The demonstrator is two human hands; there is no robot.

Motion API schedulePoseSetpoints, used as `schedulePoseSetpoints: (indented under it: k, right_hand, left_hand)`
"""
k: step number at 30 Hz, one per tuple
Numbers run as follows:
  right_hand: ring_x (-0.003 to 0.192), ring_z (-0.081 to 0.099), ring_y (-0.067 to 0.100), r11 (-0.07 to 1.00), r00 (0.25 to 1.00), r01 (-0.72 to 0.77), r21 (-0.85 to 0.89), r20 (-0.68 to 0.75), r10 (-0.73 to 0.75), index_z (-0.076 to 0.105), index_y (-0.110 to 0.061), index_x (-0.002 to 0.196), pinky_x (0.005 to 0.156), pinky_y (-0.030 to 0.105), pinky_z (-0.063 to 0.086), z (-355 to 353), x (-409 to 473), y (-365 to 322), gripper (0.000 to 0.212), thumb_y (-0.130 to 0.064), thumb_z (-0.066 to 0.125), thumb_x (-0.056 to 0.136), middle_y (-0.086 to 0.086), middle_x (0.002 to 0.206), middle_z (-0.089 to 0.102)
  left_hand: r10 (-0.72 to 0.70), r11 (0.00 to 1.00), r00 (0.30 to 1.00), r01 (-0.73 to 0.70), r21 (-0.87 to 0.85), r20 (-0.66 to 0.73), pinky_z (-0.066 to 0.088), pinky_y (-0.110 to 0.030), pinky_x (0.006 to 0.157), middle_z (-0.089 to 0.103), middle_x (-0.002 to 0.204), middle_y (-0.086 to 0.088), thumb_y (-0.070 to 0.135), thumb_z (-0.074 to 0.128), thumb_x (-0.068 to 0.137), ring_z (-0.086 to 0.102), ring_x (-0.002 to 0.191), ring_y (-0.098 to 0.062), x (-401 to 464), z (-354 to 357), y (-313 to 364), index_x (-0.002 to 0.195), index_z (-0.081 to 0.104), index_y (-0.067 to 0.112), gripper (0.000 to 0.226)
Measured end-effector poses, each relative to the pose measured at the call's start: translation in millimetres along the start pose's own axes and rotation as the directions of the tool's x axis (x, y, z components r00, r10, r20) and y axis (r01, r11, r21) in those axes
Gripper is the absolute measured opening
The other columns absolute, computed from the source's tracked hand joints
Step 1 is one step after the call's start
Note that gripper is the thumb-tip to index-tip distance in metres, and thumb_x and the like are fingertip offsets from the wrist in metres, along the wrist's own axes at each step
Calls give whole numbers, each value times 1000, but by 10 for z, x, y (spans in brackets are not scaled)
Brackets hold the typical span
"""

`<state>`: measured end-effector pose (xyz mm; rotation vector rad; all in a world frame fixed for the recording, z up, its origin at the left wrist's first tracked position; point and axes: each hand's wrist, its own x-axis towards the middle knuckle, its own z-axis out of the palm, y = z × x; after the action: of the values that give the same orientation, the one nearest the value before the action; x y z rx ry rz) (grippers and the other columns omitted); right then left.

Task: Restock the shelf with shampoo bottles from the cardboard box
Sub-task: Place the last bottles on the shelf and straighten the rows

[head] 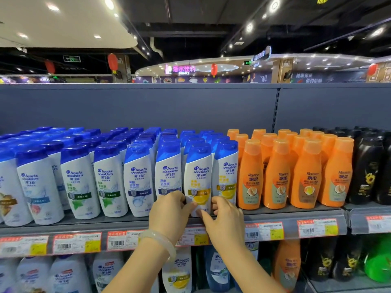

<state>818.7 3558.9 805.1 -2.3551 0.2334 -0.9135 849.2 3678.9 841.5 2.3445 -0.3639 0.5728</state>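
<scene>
The left hand (169, 210) and the right hand (224, 218) both grip the base of one lemon-label Head & Shoulders bottle (198, 176), standing upright at the front edge of the shelf (275, 212). The left hand's fingers curl round the bottle's lower left side; the right hand's thumb presses its lower front while its fingers wrap the right side, tucked between this bottle and the second lemon-label bottle (226, 172) just beside it to the right. A pale bangle (160, 242) sits on the left wrist.

Left of the held bottle stand more white Head & Shoulders bottles with blue caps: two with dark blue labels (139, 178), then two with green labels (78, 180), and others further left, each row running back to the far shelf panel. Right of the lemon pair stand rows of orange Rejoice bottles (279, 174), and beyond them black bottles with a sunflower print (368, 170).

Red-bordered price tags (77, 243) line the shelf's front rail. On the lower shelf, nearer the camera, more Head & Shoulders bottles (177, 269), an orange bottle and black bottles stand. The cardboard box does not show in this view.
</scene>
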Motion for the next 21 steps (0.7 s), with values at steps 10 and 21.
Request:
schedulePoseSetpoints:
  k: [10, 21]
  right_hand:
    - [95, 59, 14, 996, 1000, -7, -94, 4, 7, 59, -24, 98, 83, 29, 39, 6, 44, -56, 28, -48, 56, 84, -9, 98, 66]
    - [92, 60, 13, 995, 1000, -19, -98, -14, 18, 60, -23, 98, 83, 28, 41, 18, 49, -85, 28, -47, 59, 83, -8, 97, 67]
  left_hand:
    - [-22, 1000, 1000, 22, -4, -15, 41, -23, 60, 61, 67, 7, 43, 63, 82, 56, 66, -11, 35, 56, -48, 79, 64, 18, 25]
    - [-59, 998, 998, 59, -19, 11, 41, -21, 61, 67, 73, 4, 43, 64, 81, 56, 65, -10, 36, 38, -18, 84, 67, 18, 25]
